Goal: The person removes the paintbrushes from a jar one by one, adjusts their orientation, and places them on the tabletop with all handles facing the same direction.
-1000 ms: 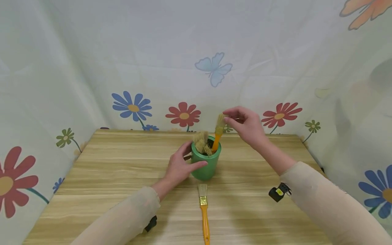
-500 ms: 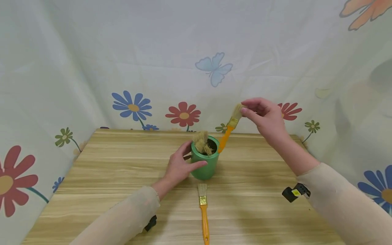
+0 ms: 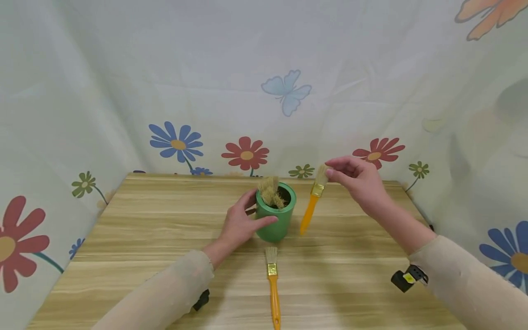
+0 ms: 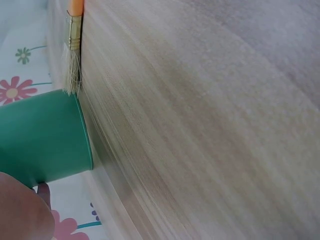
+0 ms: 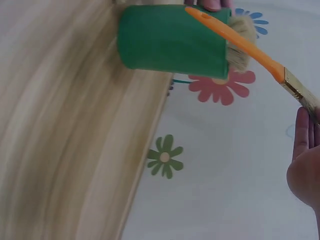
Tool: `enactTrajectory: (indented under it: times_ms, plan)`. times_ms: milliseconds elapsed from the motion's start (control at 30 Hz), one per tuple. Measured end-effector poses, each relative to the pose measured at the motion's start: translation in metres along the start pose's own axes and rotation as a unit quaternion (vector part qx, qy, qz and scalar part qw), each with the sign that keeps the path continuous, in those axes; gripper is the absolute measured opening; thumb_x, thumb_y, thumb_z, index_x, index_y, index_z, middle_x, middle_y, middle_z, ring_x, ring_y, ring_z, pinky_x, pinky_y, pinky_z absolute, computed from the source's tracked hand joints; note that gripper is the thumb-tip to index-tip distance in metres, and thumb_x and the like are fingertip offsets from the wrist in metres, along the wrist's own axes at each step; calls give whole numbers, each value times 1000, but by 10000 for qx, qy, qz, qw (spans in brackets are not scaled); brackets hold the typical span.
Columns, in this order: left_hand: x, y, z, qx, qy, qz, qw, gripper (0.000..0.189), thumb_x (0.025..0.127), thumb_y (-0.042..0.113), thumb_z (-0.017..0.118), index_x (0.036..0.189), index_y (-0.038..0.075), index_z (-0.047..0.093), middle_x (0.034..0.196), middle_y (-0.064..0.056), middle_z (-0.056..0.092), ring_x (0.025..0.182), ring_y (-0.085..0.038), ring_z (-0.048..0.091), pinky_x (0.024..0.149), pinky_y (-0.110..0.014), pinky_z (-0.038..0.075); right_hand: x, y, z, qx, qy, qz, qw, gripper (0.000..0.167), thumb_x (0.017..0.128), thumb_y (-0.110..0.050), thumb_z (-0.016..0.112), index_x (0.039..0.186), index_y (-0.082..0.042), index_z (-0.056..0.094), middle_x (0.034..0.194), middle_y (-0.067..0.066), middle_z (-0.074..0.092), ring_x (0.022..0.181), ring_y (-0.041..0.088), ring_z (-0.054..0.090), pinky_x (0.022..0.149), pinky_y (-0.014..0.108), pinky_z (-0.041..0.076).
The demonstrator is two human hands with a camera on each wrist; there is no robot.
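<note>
Near the head view's centre, the left hand (image 3: 240, 222) gripped the cup (image 3: 277, 228); right of centre, the right hand (image 3: 358, 182) pinched a brush (image 3: 314, 200) by its bristles (image 3: 321, 175).

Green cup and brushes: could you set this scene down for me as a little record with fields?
Green cup: upright on the wooden table
In the cup: bristles showing above the rim; brush count unclear
Left grip: holds the cup, thumb across its front
Right grip: pinches a brush by its bristles, orange handle downward
Loose brush: lies on the table, bristles toward the cup
</note>
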State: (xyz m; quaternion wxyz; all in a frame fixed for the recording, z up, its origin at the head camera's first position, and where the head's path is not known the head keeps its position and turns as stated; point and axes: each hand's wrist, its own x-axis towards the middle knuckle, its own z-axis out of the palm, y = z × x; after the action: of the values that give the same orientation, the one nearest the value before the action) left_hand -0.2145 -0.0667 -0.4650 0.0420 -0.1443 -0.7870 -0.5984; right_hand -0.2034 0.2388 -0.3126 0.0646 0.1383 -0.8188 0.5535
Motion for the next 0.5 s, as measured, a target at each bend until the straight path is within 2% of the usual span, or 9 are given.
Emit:
enactTrajectory:
  times_ms: [233, 500]
  plan:
    - [-1, 1, -1, 14, -11, -18, 10000, 90, 82, 34, 96, 158, 23, 50, 151, 2, 61, 138, -21, 59, 113, -43, 54, -17, 25, 14, 218, -519, 432, 9975, 32, 102, -17, 76, 128, 3, 71, 105, 6, 77, 95, 19, 76, 93, 25, 62]
    - [-1, 3, 0, -4, -28, -56, 10000, 90, 82, 34, 96, 158, 24, 49, 151, 2, 61, 138, -20, 59, 114, -43, 53, -33, 49, 34, 469, -960, 809, 9910, 31, 101, -10, 75, 127, 7, 70, 113, 18, 77, 93, 18, 77, 94, 27, 63]
